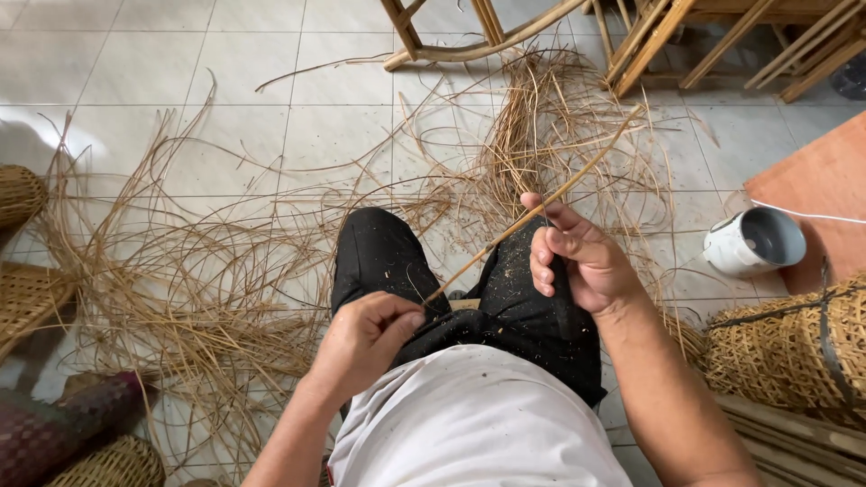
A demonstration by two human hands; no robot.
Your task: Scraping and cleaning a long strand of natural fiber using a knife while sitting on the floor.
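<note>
Rattan strip [532, 215]: one long, thin cane running slantwise over the lap, from the left hand [365, 338] up through the right hand [577, 261] and on past it toward the loose strands on the floor [225, 271]; judged light, springy, stiff enough to hold its line yet bendable, best gripped at two spaced points as here. Left hand: fingers pinched narrow on the near end. Right hand: curled shut around the strip, thumb on top; white cup [753, 242] lies just beyond it.
</note>
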